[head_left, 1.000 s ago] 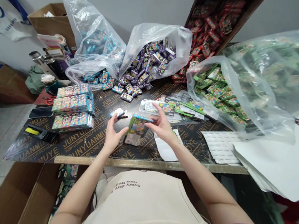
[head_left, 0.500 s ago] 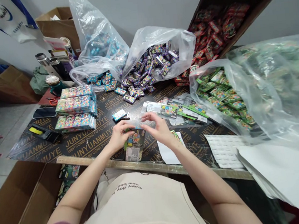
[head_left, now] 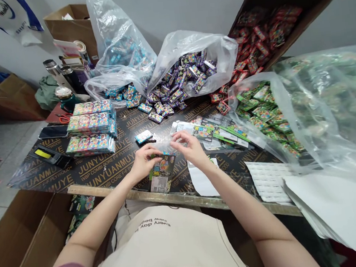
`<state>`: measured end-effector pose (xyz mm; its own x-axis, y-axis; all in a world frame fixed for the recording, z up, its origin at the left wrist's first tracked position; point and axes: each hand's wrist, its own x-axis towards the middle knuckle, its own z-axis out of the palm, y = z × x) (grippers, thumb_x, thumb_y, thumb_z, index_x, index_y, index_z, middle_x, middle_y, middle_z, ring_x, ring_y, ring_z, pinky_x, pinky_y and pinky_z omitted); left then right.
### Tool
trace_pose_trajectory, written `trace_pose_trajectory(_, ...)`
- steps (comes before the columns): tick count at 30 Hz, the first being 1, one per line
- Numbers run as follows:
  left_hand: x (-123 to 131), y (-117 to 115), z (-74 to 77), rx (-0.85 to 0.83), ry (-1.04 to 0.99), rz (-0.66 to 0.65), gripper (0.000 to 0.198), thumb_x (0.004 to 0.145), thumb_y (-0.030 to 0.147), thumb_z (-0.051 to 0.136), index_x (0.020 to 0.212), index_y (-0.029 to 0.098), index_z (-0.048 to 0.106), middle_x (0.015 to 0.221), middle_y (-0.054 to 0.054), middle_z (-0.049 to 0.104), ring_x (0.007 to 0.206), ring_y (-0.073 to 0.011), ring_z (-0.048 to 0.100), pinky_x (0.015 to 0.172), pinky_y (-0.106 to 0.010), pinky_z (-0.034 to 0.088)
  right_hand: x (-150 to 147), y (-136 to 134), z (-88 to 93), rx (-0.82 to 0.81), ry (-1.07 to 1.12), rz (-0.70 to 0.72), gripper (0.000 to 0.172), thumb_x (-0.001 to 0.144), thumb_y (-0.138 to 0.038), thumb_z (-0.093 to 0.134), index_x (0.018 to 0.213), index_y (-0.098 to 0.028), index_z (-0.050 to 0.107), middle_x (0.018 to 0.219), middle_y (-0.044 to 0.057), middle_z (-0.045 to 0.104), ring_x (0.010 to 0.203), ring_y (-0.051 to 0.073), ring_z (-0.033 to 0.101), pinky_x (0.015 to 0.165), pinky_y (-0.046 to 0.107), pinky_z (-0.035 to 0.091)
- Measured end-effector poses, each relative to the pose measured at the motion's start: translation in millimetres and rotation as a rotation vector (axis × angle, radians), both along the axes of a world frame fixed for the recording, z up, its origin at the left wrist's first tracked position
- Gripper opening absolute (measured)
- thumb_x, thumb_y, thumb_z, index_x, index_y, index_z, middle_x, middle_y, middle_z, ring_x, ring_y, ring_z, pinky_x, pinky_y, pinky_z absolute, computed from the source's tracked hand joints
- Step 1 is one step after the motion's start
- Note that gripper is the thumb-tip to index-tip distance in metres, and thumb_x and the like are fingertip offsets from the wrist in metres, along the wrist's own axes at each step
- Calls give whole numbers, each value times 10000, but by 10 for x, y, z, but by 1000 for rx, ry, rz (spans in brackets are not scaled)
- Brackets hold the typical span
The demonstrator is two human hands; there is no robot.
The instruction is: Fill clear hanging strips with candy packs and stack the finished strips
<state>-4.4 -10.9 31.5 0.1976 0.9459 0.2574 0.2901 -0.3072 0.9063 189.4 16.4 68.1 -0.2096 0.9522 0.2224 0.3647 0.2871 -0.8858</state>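
Note:
My left hand pinches the upper left edge of a dark printed carton, which stands tilted at the table's front edge. The carton carries colourful print and a pale panel lower down. To its upper right is my right hand, bent-fingered and apart from the carton, with no object visible between thumb and fingers. Just beyond the hands, a small blue-and-white packet rests partly over a dark one. Flat printed cartons lie past my right hand.
Wrapped multipacks are stacked at left, near a phone and a black tape dispenser. Plastic bags spill purple packets and green packets. Red packets fill a tilted box. A label sheet lies at right.
My right hand has come off the carton's top edge and shifted slightly right. The carton has turned a little in my left hand, which keeps its grip.

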Motion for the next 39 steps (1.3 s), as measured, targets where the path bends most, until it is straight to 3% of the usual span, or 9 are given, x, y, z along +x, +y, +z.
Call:
trace_pose_trajectory(3, 2, 4, -19, -73, -44, 45, 81, 697, 178, 729, 773, 172, 700, 808, -39, 666, 767, -164, 621, 654, -254, 481, -85, 99, -7, -261, 39, 220, 260, 744, -425, 656, 670, -184, 592, 801, 30, 629, 751, 165, 571, 641, 275, 432)
trace_pose_trajectory(6, -6, 11, -63, -135, -109, 75, 112, 667, 175, 739, 736, 151, 655, 781, -35, 680, 710, -154, 624, 651, -253, 489, -165, 127, -54, -378, 31, 323, 282, 715, -426, 673, 642, -168, 585, 673, 3, 591, 637, 129, 524, 603, 258, 401)
trace_pose_trajectory(12, -24, 1, -92, -59, -65, 89, 144, 681, 132, 708, 820, 160, 683, 808, -31, 685, 732, -150, 623, 644, -243, 481, -211, 126, -51, -477, 68, 316, 337, 693, -466, 681, 623, -173, 528, 582, -33, 516, 545, 94, 449, 536, 236, 342)
trace_pose_trajectory(18, -21, 12, -23, -5, -33, 52, 81, 680, 117, 673, 752, 153, 677, 798, -45, 682, 743, -159, 626, 626, -242, 470, -212, 123, -20, -517, 77, 313, 350, 675, -472, 691, 613, -178, 511, 558, -43, 484, 518, 86, 424, 500, 229, 309)
trace_pose_trajectory(24, 50, -1, -33, 11, 18, 136, 170, 649, 253, 766, 730, 151, 658, 728, -23, 652, 661, -137, 578, 569, -232, 402, -214, 142, -64, -463, 80, 310, 309, 680, -438, 687, 621, -168, 550, 561, -39, 522, 525, 85, 451, 524, 230, 324)
trace_pose_trajectory(30, 133, -14, -110, -6, -43, 225, 155, 640, 176, 758, 707, 160, 619, 728, -5, 628, 692, -139, 566, 649, -252, 417, -256, 100, -202, -519, 225, 178, 289, 595, -335, 744, 718, -190, 528, 551, -56, 564, 499, 89, 478, 486, 206, 316)
trace_pose_trajectory(35, 133, -155, -315, -371, -433, 116, 432, 574, 286, 820, 941, 148, 638, 840, -40, 686, 757, -172, 632, 721, -290, 490, -287, -2, -311, -736, 572, -39, 458, 563, -282, 736, 950, -237, 495, 617, -70, 629, 535, 116, 563, 509, 217, 415)
trace_pose_trajectory(37, 35, -243, -299, -471, -505, 38, 375, 618, 338, 794, 895, 124, 659, 828, -60, 708, 753, -193, 653, 732, -316, 510, -222, -4, -336, -771, 648, -110, 476, 587, -318, 732, 996, -245, 500, 698, -35, 681, 597, 130, 614, 554, 237, 462)
trace_pose_trajectory(39, -155, -317, -170, -408, -427, 47, 324, 684, 346, 752, 902, 117, 682, 838, -67, 722, 772, -209, 666, 740, -326, 521, -103, 32, -368, -704, 700, -180, 480, 629, -391, 734, 1035, -265, 510, 788, -13, 708, 684, 137, 653, 611, 249, 494)
